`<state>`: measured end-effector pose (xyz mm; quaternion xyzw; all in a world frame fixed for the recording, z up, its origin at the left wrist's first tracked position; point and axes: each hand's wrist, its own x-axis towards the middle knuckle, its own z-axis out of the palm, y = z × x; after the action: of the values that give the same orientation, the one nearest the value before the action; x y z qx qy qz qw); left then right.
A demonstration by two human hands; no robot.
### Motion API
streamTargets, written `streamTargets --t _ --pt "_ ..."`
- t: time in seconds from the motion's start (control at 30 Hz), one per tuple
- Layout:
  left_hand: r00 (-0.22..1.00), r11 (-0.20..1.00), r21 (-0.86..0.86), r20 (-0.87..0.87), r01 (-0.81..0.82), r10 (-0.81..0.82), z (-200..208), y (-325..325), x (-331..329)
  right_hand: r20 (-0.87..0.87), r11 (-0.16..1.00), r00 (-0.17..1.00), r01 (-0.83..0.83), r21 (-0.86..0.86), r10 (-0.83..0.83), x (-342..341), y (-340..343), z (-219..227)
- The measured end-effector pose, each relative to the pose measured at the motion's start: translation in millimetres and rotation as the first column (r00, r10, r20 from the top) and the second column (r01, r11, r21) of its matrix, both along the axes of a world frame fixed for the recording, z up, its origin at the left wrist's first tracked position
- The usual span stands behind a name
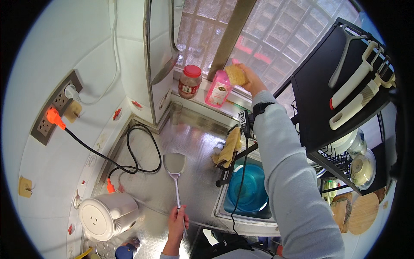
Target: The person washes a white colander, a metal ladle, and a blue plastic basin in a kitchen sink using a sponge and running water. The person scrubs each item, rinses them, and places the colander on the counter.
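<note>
My left hand (176, 224) is closed around the handle of a metal wok spatula (174, 164), whose broad blade points away from me over the steel counter. Stretched far forward to the windowsill, my right hand (254, 80) grips a yellow sponge (236, 75). The sponge overlaps the top of a pink bottle (218, 91) in this view; I cannot tell whether they touch. A jar with a red lid (190, 82) stands left of the bottle. Below my right forearm, a teal basin (248, 187) sits in the sink (221, 210).
A yellow cloth (230, 146) hangs by the sink. To the right rises a black dish rack (319, 108) with peelers and bowls. A white appliance (103, 216) stands at left, its black cord (90, 151) looping over the counter to a wall socket. A clear glass (176, 113) stands in the back corner.
</note>
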<state>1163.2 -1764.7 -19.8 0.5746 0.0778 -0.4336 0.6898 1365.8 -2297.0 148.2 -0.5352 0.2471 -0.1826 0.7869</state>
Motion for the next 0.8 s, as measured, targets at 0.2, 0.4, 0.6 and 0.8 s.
streamTargets --t 0.2,0.4,0.6,0.8 --pt "1.0 1.0 -0.011 -0.006 -0.001 0.001 -2.4 6.3 -1.8 0.211 1.0 0.977 0.015 -0.015 -0.011 -9.1 14.5 -9.6" --pt "0.999 0.999 0.019 -0.022 -0.034 0.034 -7.8 12.6 0.9 0.225 0.989 0.966 0.103 0.105 -0.124 -34.3 9.0 -34.4" --pt "0.999 0.999 -0.02 -0.007 -0.045 0.045 -8.8 14.3 3.3 0.102 0.932 0.934 0.323 0.165 -0.342 -18.4 2.0 -35.1" --pt "0.999 0.999 -0.02 -0.011 -0.045 0.045 -9.6 18.0 4.1 -0.236 0.923 0.909 0.277 -0.268 -0.342 -6.3 19.4 10.7"
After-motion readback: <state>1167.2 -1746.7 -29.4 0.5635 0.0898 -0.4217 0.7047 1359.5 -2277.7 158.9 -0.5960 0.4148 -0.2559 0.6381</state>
